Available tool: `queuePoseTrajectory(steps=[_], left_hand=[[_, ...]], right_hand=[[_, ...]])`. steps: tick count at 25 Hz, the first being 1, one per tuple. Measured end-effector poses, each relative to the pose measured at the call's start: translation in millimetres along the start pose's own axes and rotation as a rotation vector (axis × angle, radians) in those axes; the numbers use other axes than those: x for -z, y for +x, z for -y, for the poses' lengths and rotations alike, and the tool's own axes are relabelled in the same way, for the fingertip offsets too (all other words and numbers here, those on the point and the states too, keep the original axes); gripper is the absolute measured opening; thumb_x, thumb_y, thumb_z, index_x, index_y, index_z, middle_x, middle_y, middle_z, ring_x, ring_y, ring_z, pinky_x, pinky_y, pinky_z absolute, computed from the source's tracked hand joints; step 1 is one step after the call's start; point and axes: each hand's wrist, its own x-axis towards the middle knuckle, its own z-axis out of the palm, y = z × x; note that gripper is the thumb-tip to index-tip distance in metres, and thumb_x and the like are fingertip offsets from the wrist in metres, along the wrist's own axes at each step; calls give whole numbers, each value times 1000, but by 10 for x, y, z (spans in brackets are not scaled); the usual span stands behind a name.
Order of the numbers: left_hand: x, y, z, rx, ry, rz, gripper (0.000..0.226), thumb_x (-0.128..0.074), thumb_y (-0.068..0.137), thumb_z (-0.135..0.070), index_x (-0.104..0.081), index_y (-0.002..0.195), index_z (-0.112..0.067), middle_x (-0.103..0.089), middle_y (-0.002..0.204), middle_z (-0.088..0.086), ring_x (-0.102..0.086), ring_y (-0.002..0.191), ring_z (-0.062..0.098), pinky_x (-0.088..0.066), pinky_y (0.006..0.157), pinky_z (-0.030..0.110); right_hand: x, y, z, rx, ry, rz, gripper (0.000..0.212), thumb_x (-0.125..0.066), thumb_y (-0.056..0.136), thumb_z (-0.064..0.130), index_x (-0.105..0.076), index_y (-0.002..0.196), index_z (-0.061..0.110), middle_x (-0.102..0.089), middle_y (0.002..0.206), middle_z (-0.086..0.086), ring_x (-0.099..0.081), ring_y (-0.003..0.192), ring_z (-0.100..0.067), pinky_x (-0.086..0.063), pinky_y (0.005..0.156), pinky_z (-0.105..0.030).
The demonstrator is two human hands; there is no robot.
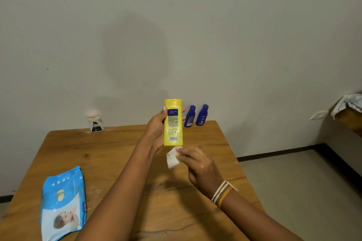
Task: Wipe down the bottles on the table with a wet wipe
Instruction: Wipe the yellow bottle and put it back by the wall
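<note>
My left hand (156, 129) holds a yellow bottle (173, 123) upright above the wooden table (109, 152), its back label facing me. Just below the bottle's base, my right hand (197, 164) pinches a folded white wet wipe (172, 157). The wipe sits a little under the bottle, close to its bottom edge. Two small dark blue bottles (189, 116) (202, 115) stand side by side at the table's far edge, right of the yellow bottle. A white jar with a dark label (95, 121) stands at the far left edge.
A blue pack of wet wipes (62, 203) lies flat on the near left of the table. The table's far edge meets a plain wall. Off to the right, past the table edge, is floor and a box with cloth (348, 107).
</note>
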Motion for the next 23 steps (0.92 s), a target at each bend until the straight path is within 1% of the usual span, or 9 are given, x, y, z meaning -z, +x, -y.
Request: queuePoseTrajectory(steps=[3,5,6,8,10,12,17,20,23], left_hand=[[-51,30,22,31,53,-151,42,-34,100,-44,-61,101,-12,-74,76,5,-69,62,19,-54,58,30],[-104,9,24,100,37,-132,44,-37,97,-52,-59,95,-14,-65,61,2,-57,44,15,-44,43,21],[-119,-2,27,129,19,-82,47,-38,94,-56,-59,94,-15,-59,61,2,-49,41,13,-36,39,18],[-139,-42,41,139,-24,21,48,-40,91,-59,-60,87,-15,-52,66,3,-45,43,12,-32,40,18],[-130,-66,41,113,-111,100,47,-43,91,-53,-68,84,-14,-61,73,5,-58,56,15,-45,49,23],[-110,-79,1,127,-183,133,53,-41,93,-53,-66,101,-7,-63,84,9,-64,72,18,-54,65,28],[23,-110,-46,161,-143,171,65,-27,95,-56,-52,124,-4,-59,85,9,-61,69,19,-54,63,31],[79,-116,-51,148,-144,190,62,-26,96,-54,-53,128,-7,-67,100,12,-68,84,24,-54,76,38],[18,-149,-51,178,-187,210,51,-33,97,-48,-59,122,-11,-70,104,11,-68,90,25,-52,82,41]], right_hand=[[136,327,14,-179,138,-277,28,-55,79,-5,-70,101,3,-67,101,-11,-59,96,-18,-53,82,-26],[239,718,0,-323,181,-465,30,-54,80,-10,-70,101,3,-65,102,-12,-59,96,-16,-49,86,-17],[277,896,-1,-362,201,-479,30,-53,82,-11,-70,102,2,-64,104,-12,-59,98,-16,-49,87,-16],[281,1116,27,-388,216,-331,30,-53,85,-9,-69,108,2,-63,113,-14,-59,105,-20,-51,92,-25],[179,1113,99,-363,174,-138,34,-54,86,-6,-65,116,5,-61,122,-15,-56,113,-25,-49,98,-35],[62,941,206,-304,147,-86,40,-58,84,-7,-62,121,5,-61,124,-15,-56,115,-28,-48,99,-39],[40,363,301,-1,50,48,34,-68,78,-2,-68,111,5,-66,116,-12,-62,108,-24,-54,90,-34],[212,427,170,-34,68,-80,22,-55,81,7,-71,95,3,-69,102,-13,-64,95,-24,-58,76,-36],[307,859,-3,-188,69,-306,29,-50,80,-1,-70,101,0,-67,105,-16,-62,98,-27,-55,84,-34]])
